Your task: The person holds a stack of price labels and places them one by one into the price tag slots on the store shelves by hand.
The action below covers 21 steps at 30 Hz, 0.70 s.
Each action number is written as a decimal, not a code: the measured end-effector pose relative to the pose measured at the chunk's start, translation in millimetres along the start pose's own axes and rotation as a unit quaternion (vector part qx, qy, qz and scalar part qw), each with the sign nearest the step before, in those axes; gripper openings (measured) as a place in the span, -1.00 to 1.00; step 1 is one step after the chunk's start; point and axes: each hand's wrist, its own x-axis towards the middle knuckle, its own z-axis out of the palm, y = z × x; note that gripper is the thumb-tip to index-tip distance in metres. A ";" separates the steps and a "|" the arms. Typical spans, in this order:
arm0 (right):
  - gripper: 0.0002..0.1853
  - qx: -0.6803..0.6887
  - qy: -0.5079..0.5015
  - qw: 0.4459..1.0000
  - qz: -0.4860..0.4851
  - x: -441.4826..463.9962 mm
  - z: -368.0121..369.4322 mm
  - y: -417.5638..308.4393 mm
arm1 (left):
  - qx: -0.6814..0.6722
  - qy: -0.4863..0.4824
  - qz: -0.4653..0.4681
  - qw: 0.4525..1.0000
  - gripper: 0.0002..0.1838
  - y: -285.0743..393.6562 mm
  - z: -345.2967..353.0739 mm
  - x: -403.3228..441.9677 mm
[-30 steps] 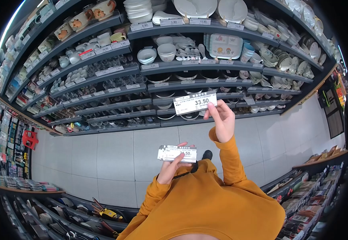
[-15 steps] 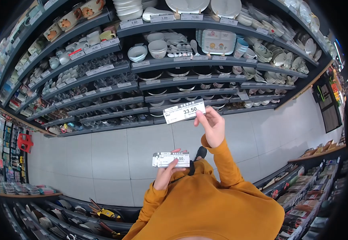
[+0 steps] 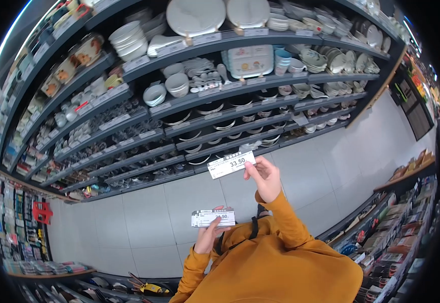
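Note:
A white price label (image 3: 223, 166) printed 33.50 is pinched by its right end between the thumb and fingers of my right hand (image 3: 266, 178). It is held up in front of the lower shelves, apart from them. Lower down, my left hand (image 3: 209, 236) grips a small stack of price labels (image 3: 204, 219), the thumb lying across the top one and partly covering its printed price. The fingers of that hand are mostly hidden beneath the stack.
Ahead, a long dark shelf unit (image 3: 194, 46) carries bowls, plates, cups and spoons, with a divided tray (image 3: 250, 61) on one level. Grey floor tiles (image 3: 149, 217) lie below. A red stool (image 3: 42, 212) stands at left, and more shelves (image 3: 397, 247) run behind me at right.
My view has tilted upward and turned, so the shelves appear larger and slanted. Both hands appear lower in the picture, still holding the same labels.

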 end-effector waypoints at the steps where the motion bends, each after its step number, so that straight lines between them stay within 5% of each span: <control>1: -0.86 0.002 0.009 1.000 0.002 -0.1 -8.5 -2.4 | 0.012 0.006 -0.001 1.000 -0.56 0.8 7.3 3.0; 9: -0.85 0.006 0.095 0.995 -0.016 -3.6 -118.2 -23.0 | 0.065 -0.052 -0.041 0.996 -0.58 -28.1 92.4 52.8; 21: -0.81 -0.017 0.238 0.970 -0.041 -29.7 -375.0 -79.5 | 0.082 -0.213 -0.159 0.960 -0.56 -142.6 332.6 157.8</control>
